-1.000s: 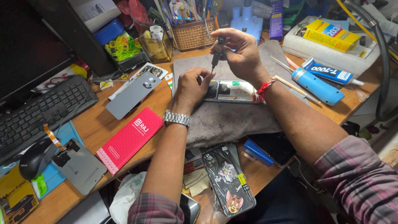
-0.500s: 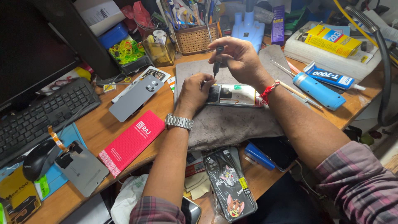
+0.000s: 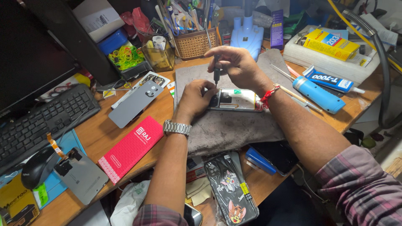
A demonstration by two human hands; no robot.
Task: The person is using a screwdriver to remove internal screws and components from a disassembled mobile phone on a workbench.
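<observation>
Two hands on the opened phone (image 3: 233, 100), mid grey mat (image 3: 234, 121): our left hand (image 3: 196, 97) pins its left end, right hand (image 3: 235, 65) grips the screwdriver (image 3: 216, 71) upright above it. Mid-unscrewing; next needs steady vertical pressure.

— Filling most of the frame: a cluttered wooden desk (image 3: 104, 138), lying under even light.
— Leaning at upper left: a dark monitor (image 3: 29, 54). Showing at lower right: shadowed floor (image 3: 389, 146).
</observation>
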